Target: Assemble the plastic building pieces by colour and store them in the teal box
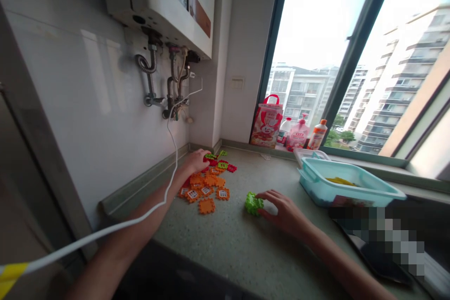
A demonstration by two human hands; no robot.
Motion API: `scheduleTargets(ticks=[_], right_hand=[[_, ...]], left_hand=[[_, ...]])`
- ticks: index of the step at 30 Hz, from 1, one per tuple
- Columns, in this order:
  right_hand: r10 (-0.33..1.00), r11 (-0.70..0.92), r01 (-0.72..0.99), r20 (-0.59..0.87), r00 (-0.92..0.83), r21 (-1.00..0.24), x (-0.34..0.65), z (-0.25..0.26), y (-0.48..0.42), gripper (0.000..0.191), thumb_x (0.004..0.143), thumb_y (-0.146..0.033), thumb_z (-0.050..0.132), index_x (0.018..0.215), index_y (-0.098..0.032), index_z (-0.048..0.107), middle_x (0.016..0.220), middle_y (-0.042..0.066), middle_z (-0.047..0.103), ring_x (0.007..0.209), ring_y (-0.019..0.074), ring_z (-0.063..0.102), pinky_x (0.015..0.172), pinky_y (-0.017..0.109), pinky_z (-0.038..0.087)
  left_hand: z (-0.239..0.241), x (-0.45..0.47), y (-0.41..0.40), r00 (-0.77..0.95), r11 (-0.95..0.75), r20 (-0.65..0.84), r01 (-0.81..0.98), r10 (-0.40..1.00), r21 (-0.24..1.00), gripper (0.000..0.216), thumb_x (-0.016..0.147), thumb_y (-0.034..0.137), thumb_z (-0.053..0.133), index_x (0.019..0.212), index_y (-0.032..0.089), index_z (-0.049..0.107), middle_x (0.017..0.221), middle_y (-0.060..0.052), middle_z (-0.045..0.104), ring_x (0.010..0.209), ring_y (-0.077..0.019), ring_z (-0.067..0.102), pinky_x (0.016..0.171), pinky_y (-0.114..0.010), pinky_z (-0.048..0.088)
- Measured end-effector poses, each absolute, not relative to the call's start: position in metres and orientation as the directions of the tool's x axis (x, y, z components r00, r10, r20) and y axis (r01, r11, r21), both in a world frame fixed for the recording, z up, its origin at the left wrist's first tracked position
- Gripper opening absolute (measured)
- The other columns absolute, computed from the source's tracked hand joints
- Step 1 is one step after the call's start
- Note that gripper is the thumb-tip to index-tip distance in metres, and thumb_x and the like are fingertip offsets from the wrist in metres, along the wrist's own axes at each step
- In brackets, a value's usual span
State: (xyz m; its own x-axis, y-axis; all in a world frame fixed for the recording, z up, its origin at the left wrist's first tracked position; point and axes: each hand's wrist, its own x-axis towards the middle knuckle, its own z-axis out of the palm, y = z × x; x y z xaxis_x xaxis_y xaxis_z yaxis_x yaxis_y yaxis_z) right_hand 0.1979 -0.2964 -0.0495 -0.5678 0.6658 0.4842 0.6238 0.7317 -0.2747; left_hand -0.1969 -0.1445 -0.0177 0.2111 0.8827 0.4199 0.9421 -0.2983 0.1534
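My left hand (195, 161) reaches into a heap of flat plastic building tiles (208, 183), orange, red and green, lying on the counter (239, 243) near the wall. Its fingers curl down over the red and green tiles at the far end of the heap. My right hand (281, 208) rests on the counter further right, fingers closed on a small assembled piece of green tiles (253, 203) that sits on the surface.
A light blue plastic tub (346, 187) with something yellow inside stands at the right. Bottles (298, 133) and a red-handled bag (266, 124) line the window sill. A white cable (172, 150) hangs across my left arm from the water heater (165, 0).
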Motion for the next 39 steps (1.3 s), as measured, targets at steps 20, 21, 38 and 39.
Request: scheduleTargets(ticks=[20, 21, 38, 39], right_hand=[[0.623, 0.757, 0.619, 0.52, -0.585, -0.211, 0.202, -0.027, -0.304, 0.028, 0.102, -0.038, 0.064, 0.128, -0.028, 0.07, 0.12, 0.006, 0.077, 0.109, 0.0239, 0.071, 0.096, 0.04, 0.057], [0.621, 0.758, 0.619, 0.522, -0.585, -0.207, 0.203, -0.026, -0.303, 0.029, 0.102, -0.039, 0.064, 0.127, -0.028, 0.07, 0.12, 0.006, 0.077, 0.109, 0.0238, 0.071, 0.096, 0.04, 0.057], [0.71, 0.61, 0.737, 0.615, -0.344, -0.292, 0.224, -0.036, -0.281, 0.04, 0.097, -0.03, 0.066, 0.137, -0.025, 0.064, 0.12, 0.009, 0.075, 0.098, 0.0218, 0.072, 0.092, 0.038, 0.057], [0.729, 0.592, 0.741, 0.602, -0.325, -0.317, 0.226, -0.039, -0.278, 0.044, 0.096, -0.029, 0.066, 0.139, -0.025, 0.062, 0.121, 0.009, 0.074, 0.096, 0.021, 0.073, 0.09, 0.037, 0.057]], left_hand=[[-0.01, -0.183, -0.067, 0.14, -0.17, 0.21, 0.976, 0.968, 0.136, 0.049, 0.087, 0.054, 0.069, 0.123, 0.022, 0.075, 0.124, -0.019, 0.074, 0.121, -0.0384, 0.067, 0.104, -0.05, 0.048], [-0.009, -0.184, -0.066, 0.148, -0.18, 0.211, 0.974, 0.966, 0.141, 0.049, 0.085, 0.054, 0.071, 0.121, 0.022, 0.075, 0.123, -0.019, 0.074, 0.123, -0.0396, 0.065, 0.106, -0.051, 0.047], [-0.002, -0.076, -0.143, 0.224, -0.347, 0.282, 0.77, 0.933, 0.535, 0.045, 0.089, 0.058, 0.067, 0.099, 0.016, 0.077, 0.089, -0.009, 0.079, 0.085, -0.0242, 0.075, 0.074, -0.029, 0.053], [-0.009, -0.059, -0.146, 0.252, -0.344, 0.236, 0.742, 0.938, 0.575, 0.044, 0.088, 0.057, 0.069, 0.094, 0.014, 0.078, 0.081, -0.009, 0.078, 0.078, -0.0219, 0.074, 0.068, -0.027, 0.052]])
